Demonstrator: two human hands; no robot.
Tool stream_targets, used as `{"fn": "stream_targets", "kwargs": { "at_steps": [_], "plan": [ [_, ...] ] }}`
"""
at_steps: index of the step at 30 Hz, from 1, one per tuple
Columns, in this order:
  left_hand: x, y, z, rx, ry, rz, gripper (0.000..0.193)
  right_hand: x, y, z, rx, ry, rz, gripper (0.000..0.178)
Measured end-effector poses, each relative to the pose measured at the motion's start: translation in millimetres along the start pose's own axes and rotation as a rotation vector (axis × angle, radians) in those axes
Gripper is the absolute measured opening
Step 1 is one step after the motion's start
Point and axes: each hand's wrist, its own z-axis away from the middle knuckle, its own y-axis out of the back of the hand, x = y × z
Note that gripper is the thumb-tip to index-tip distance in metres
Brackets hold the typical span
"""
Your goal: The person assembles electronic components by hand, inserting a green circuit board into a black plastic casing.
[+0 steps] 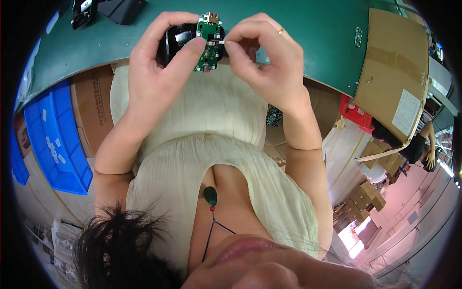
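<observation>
My left hand (161, 65) is closed on a green circuit board (210, 32) together with a glossy black plastic housing (174, 37) behind it. Its thumb presses on the board's left edge. The board stands lengthwise, with a metal socket at its far end and another at its near end. My right hand (274, 58), with a ring on one finger, pinches a small white-ended wire (221, 42) at the board's right side. A short reddish wire stretch shows between that white end and the board; whether it is joined there I cannot make out.
Dark plastic parts (120, 10) lie at the green bench's (327, 29) far left. Toward the right sit another small board (358, 36) and a cardboard box (390, 62). A blue bin (60, 139) stands low at left, a red crate (353, 111) at right. Another person (419, 147) is farther off.
</observation>
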Motion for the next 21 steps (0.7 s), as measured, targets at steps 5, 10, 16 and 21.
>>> {"fn": "stream_targets", "kwargs": {
  "at_steps": [5,10,16,21],
  "plan": [
    [-3.6,-4.7,-1.6,0.026,-0.064,0.053,0.018,-1.7,0.4,-5.3,-0.035,0.238,0.336,0.019],
    [-7.4,-6.8,-0.4,0.057,-0.169,-0.045,0.019,-5.1,1.7,-7.3,-0.053,0.343,0.422,0.022],
    [-8.7,-4.7,-1.2,0.042,-0.257,-0.266,0.021,-13.7,-0.6,-8.2,-0.100,0.293,0.531,0.018],
    [-14.8,-6.5,-9.1,0.056,-0.389,-0.354,0.019,-20.9,-2.3,-10.1,-0.209,0.382,0.712,0.010]
  ]
}}
